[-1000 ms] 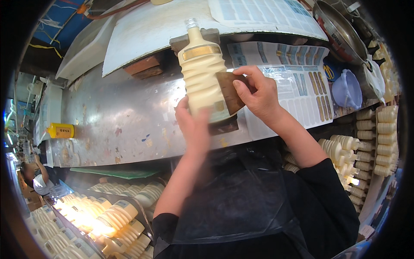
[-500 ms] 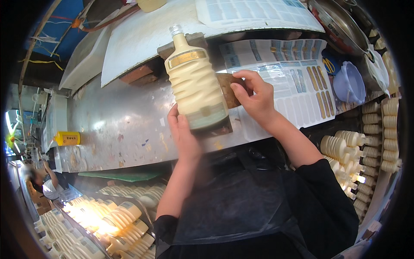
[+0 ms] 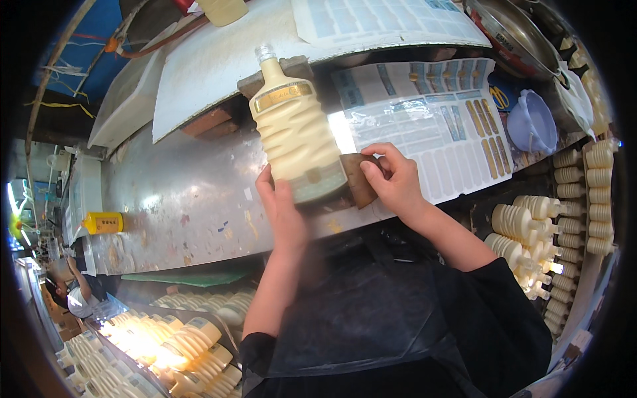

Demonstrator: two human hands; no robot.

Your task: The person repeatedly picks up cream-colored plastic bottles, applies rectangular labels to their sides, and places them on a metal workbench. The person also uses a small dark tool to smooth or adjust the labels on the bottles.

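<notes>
1. Head view: the left hand (image 3: 281, 211) grips the bottle (image 3: 292, 136) low on its left; the right hand (image 3: 398, 187) pinches a brown scraper (image 3: 361, 184) at its lower right.
2. The bottle lies neck away over a block (image 3: 295, 68), base near the table's (image 3: 166, 176) front edge.
3. Bare tabletop stretches leftward to a yellow bottle (image 3: 105, 223).
4. A white board (image 3: 206, 73) bounds the far side; a label sheet (image 3: 431, 176) covers the right.
5. The bucket's (image 3: 531, 129) contents are unclear.

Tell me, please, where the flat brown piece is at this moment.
In the head view, the flat brown piece is just right of centre, held by the right hand, close beside the base end of the ridged cream bottle.
</notes>
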